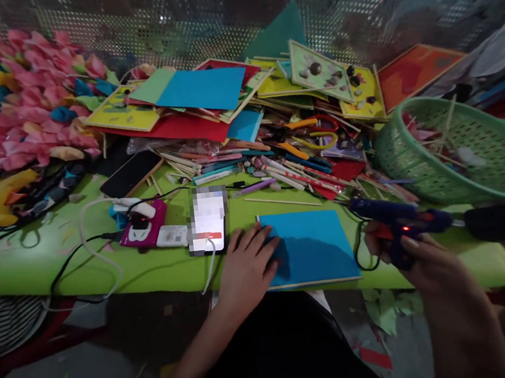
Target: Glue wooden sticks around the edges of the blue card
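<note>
Flat on the left part of a blue card [312,246], my left hand [251,261] lies with its fingers spread. Thin pale wooden sticks line the card's front edge and part of its left edge. My right hand [406,254] is wrapped round the handle of a dark blue hot glue gun [385,211], which shows a small red light. The gun's nozzle points left, above the table beyond the card's right side. A loose pale stick [283,202] lies just behind the card.
A lit phone [208,217] with a white cable and a magenta power strip [145,224] sit to the left. Behind are scissors [312,133], pens, sticks and stacked framed cards [201,89]. A green basket [455,143] stands right; pink paper flowers [38,85] pile up far left.
</note>
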`<state>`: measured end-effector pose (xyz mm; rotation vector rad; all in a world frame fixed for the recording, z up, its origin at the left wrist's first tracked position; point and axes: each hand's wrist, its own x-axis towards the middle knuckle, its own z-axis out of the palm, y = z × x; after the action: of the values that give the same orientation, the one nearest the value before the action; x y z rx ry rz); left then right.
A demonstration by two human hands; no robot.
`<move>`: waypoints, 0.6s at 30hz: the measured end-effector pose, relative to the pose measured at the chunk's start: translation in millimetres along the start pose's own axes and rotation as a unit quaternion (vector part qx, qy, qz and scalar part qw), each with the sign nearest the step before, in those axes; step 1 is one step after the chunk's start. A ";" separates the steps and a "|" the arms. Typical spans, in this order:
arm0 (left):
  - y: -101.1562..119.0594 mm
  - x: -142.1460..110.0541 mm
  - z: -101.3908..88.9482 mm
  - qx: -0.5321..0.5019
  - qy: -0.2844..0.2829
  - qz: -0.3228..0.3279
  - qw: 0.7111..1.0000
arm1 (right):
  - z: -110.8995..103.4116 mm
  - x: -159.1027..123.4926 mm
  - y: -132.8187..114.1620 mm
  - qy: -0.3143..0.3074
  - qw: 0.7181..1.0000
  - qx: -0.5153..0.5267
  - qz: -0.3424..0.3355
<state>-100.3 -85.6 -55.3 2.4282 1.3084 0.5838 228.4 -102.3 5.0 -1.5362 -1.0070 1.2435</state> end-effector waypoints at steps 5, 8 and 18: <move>-0.8 -1.8 1.7 -0.014 -0.005 -0.002 1.000 | 36.9 11.3 -6.2 -0.072 0.982 -0.174 -0.004; -1.4 -2.9 3.0 -0.028 0.000 -0.006 1.000 | 59.9 16.6 -14.8 -0.117 0.962 -0.245 0.000; -2.0 -3.4 1.7 -0.061 0.021 -0.004 0.998 | 99.2 30.5 -22.8 -0.182 0.948 -0.258 -0.027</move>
<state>-102.5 -87.6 -58.4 2.3229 1.2606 0.6940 134.5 -52.8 9.2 -1.6773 -1.7123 1.3168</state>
